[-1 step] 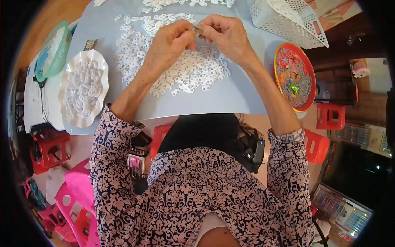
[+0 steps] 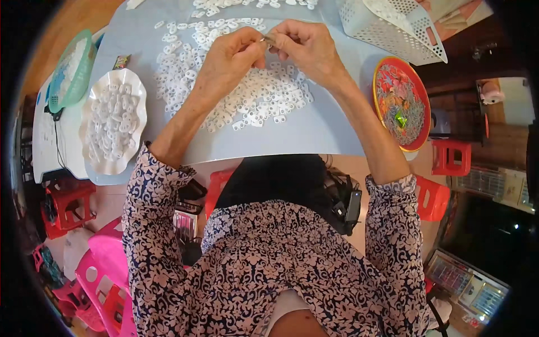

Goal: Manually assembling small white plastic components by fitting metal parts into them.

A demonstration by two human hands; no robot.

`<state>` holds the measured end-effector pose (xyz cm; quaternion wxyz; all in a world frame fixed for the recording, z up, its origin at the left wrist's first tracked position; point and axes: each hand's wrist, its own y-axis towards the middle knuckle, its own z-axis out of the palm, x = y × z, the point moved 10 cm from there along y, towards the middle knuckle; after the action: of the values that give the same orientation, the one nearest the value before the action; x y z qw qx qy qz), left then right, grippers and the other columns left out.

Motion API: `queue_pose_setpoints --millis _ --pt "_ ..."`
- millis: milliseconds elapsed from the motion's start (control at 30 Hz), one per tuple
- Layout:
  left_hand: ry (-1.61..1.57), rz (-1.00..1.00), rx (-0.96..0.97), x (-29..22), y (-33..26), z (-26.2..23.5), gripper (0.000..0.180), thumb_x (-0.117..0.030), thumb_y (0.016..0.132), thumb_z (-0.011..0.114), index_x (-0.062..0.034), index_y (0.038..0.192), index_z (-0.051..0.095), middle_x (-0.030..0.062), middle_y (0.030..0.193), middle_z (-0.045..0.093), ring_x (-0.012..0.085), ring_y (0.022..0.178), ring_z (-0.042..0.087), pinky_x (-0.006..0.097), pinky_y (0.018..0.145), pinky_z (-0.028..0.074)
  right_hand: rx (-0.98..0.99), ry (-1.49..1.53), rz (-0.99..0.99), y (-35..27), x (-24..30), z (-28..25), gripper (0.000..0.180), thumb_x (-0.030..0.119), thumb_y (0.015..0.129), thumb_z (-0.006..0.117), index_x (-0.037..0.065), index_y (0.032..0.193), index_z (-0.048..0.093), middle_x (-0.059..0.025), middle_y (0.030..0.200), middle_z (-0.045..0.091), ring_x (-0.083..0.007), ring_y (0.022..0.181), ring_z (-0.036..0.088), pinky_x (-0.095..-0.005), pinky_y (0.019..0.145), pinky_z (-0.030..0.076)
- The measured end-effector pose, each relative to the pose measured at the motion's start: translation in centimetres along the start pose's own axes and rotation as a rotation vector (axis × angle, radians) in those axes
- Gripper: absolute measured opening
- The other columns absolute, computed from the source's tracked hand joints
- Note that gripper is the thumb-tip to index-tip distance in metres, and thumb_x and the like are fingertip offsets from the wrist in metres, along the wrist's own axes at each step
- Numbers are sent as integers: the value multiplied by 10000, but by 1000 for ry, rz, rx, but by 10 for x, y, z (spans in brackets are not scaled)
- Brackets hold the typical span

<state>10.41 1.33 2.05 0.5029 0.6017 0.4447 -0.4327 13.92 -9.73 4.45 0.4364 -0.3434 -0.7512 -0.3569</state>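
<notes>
The small dull piece (image 2: 269,40) pinched in the closed fingertips of my left hand (image 2: 234,54) and right hand (image 2: 302,49) hangs over a grey table (image 2: 337,135) strewn with loose two-holed white tabs (image 2: 255,106), more filling the scalloped dish (image 2: 116,76), though which are finished I cannot tell.

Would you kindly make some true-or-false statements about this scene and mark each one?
1. The left hand and the right hand are over the table. True.
2. The left hand is stretched flat. False: its fingers are bent.
3. A yellow-rimmed red bowl stands right of the scalloped white dish. True.
4. The bowl is empty. False: it holds grey items and a shiny green one.
5. Between dish and bowl the table is bare. False: many loose white pieces lie there.
</notes>
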Motion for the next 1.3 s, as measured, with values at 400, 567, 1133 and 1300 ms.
queue_pose_setpoints --millis 400,567,1133,1300 --pt "-59 -54 -15 -3 -3 1 153 -150 889 542 -12 854 598 3 663 557 76 646 529 224 634 435 -143 -652 -83 -13 -11 -73 109 113 854 599 19 877 649 -71 603 584 -110 530 523 -256 533 436" --pt "-14 -57 -13 -5 -5 2 156 -157 878 538 -16 842 591 -4 654 542 70 646 513 223 629 416 -25 -864 39 -26 -25 -76 167 119 823 524 10 809 650 -185 760 645 -382 712 615 -438 680 491" --pt "44 -57 8 -1 -7 9 171 -179 880 536 -26 847 604 -8 635 543 55 617 487 221 573 380 190 -1005 -272 -37 -10 -38 70 49 782 592 0 809 635 -135 765 603 -303 745 597 -393 684 476" --pt "51 -81 -1 3 -8 9 170 -180 884 537 -33 849 614 -19 628 544 44 596 463 217 546 353 279 -1106 -210 -27 -14 -30 67 47 752 605 -14 780 609 -162 762 601 -307 699 594 -384 647 480"
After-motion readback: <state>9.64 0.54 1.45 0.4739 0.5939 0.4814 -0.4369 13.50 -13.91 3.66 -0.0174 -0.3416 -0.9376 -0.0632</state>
